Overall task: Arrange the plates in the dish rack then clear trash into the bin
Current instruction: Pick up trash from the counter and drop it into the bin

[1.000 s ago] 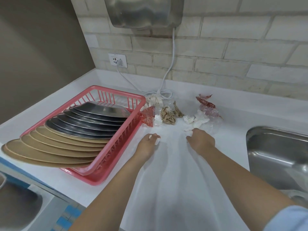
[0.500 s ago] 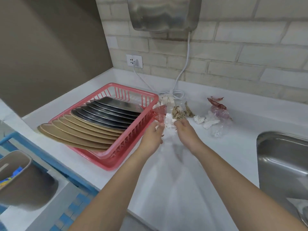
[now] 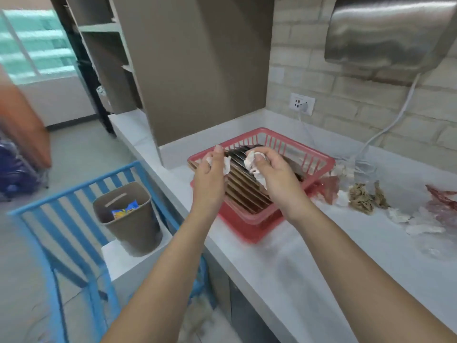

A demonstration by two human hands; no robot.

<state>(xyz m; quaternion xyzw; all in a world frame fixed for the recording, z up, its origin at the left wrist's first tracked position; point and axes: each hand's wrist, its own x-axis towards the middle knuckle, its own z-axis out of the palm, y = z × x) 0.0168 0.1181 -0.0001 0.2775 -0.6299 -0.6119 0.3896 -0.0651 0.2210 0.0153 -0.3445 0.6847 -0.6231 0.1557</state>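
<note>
My left hand (image 3: pixel 210 173) holds a small crumpled white tissue (image 3: pixel 226 164) in front of the red dish rack (image 3: pixel 249 225). My right hand (image 3: pixel 273 172) grips a larger crumpled white tissue (image 3: pixel 253 164) just right of it. Both hands hover above the rack, which holds several brown and steel plates (image 3: pixel 244 191) standing in a row. A brown bin (image 3: pixel 128 219) with a yellow-blue wrapper inside stands on a low white surface to the lower left. More trash (image 3: pixel 361 199) lies on the white counter (image 3: pixel 309 263) right of the rack: brown paper, red wrappers, white scraps.
A blue slatted frame (image 3: pixel 61 206) surrounds the bin. A steel dryer (image 3: pixel 388 33) hangs on the brick wall, its cord running to a socket (image 3: pixel 302 103). Another person's orange sleeve (image 3: pixel 22 125) shows at the far left. A brown cabinet panel (image 3: pixel 197 70) stands behind the rack.
Both hands picked white tissue off the counter and lifted it left over the rack. My view swung left, bringing the bin and floor into sight; the sink left the frame.
</note>
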